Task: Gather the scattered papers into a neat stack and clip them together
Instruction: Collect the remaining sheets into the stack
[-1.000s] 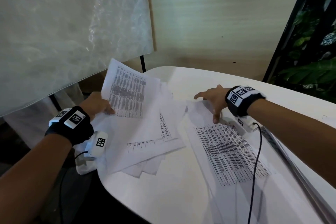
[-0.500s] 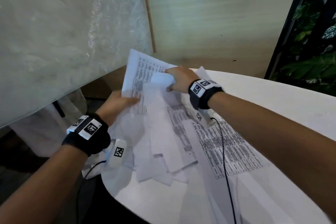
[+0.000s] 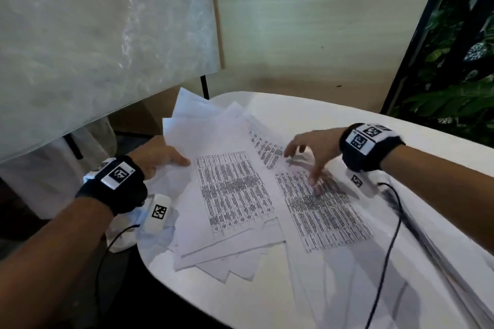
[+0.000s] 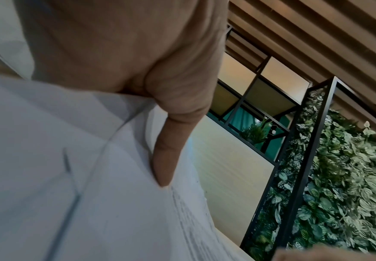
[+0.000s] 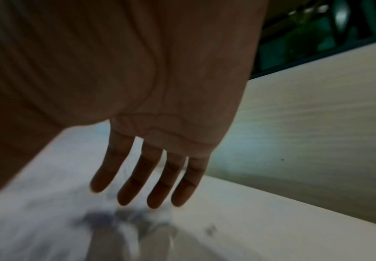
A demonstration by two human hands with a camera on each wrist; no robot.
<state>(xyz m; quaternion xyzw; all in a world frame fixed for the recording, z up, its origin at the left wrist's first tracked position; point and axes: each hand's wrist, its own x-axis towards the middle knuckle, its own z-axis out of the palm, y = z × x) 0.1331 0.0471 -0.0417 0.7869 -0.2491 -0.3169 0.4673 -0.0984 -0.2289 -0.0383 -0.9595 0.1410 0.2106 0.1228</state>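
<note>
White surface (image 3: pixel 307 115): carries everything.
Pile (image 3: pixel 232 195): loose sheets fanned at its left edge.
Sheet (image 3: pixel 323 211): printed, lying flat just right of pile.
Left hand (image 3: pixel 157 157): thumb on top of pile's left edge, pinching it.
Right hand (image 3: pixel 312 147): fingers (image 5: pixel 142 174) straight and spread, over sheet.

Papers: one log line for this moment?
papers: fanned, unclipped | left hand: grips pile edge | right hand: open over separate sheet
</note>
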